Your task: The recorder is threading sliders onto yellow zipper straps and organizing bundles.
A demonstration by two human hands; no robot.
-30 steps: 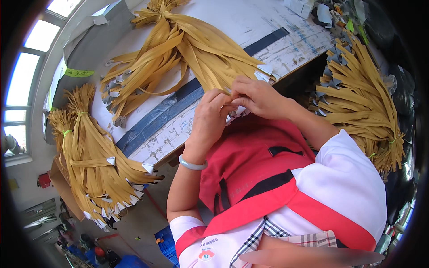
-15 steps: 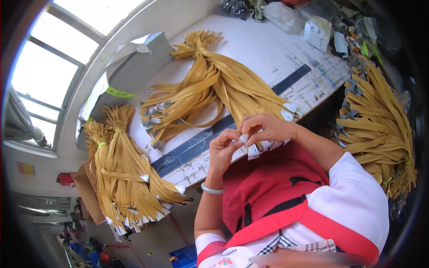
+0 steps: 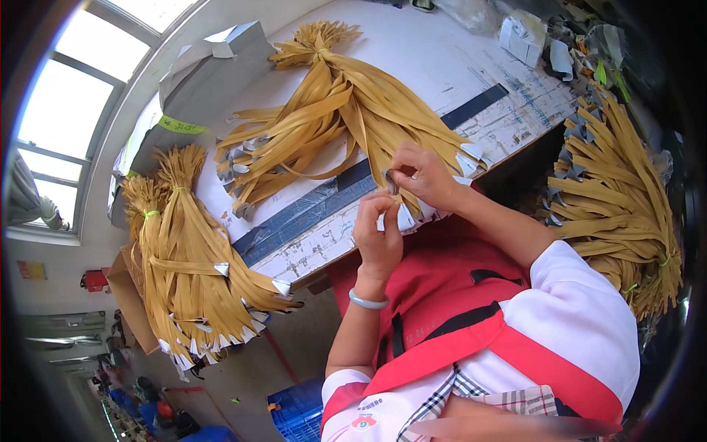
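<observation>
My right hand (image 3: 423,177) pinches the small grey end piece (image 3: 392,183) of a mustard-yellow strap between thumb and fingers. Just below and to its left, my left hand (image 3: 378,230), with a pale bangle at the wrist, has its fingers closed close to that end; whether it grips anything is hidden. A bundle of long flat yellow straps (image 3: 383,103), tied near its far end, spreads over the table towards my hands. White folded end pieces (image 3: 406,219) of several straps hang at the table's near edge, below my fingers.
More tied strap bundles (image 3: 195,258) drape over the table's left end beside a cardboard box (image 3: 131,302). Another large strap pile (image 3: 611,214) lies to the right. A grey folded board (image 3: 213,77) stands at the back left; plastic bags and a white box (image 3: 522,38) sit far right.
My left hand has turned and dropped slightly below the right one. The white piece between my fingertips has given way to a grey end in the right hand. The view has shifted a little.
</observation>
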